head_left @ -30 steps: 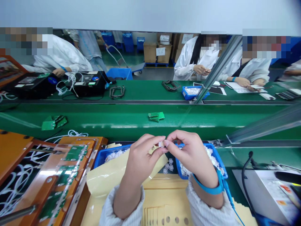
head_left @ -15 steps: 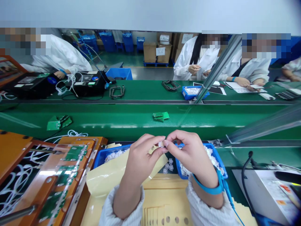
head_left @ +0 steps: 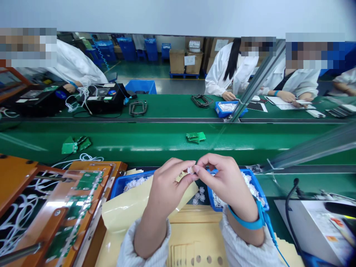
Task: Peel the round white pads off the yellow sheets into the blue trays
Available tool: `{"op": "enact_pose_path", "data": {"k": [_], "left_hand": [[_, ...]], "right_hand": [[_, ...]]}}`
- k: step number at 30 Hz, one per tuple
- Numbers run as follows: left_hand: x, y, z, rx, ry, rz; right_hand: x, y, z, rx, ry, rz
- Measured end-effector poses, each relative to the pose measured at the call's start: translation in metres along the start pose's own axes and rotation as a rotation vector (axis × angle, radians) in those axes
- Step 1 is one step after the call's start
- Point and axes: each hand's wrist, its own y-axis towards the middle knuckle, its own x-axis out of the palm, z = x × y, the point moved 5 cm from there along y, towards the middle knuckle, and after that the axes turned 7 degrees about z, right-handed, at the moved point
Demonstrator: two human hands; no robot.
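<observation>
My left hand point(head_left: 168, 185) and my right hand point(head_left: 222, 178) meet in front of me, both with fingers closed in a pinch. Between the fingertips is a small round white disc point(head_left: 190, 170), partly covered by my right thumb. Below it, several similar loose discs point(head_left: 198, 196) lie on the dark surface. A blue bin point(head_left: 263, 198) of such discs stands behind my right wrist, and another blue bin point(head_left: 116, 187) of them is behind my left hand. A glossy yellowish sheet point(head_left: 125, 209) stretches under my left forearm, and yellowish sheets with round holes point(head_left: 204, 250) lie nearer me.
An orange fixture point(head_left: 91, 207) with green circuit boards sits at the left. Across the middle runs a green belt point(head_left: 144, 139) carrying circuit boards point(head_left: 196, 137). A slanting metal post point(head_left: 257, 81) rises at the right. Co-workers in white coats sit opposite.
The circuit boards on the belt have shifted to the right. One co-worker opposite has lowered a hand to the table. My hands have stayed in place with the disc.
</observation>
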Motion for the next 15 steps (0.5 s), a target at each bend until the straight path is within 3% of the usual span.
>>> {"op": "enact_pose_path", "data": {"k": [15], "left_hand": [[0.0008, 0.0023, 0.0012, 0.038, 0.038, -0.017]], "right_hand": [[0.0004, -0.001, 0.0033, 0.026, -0.013, -0.032]]}}
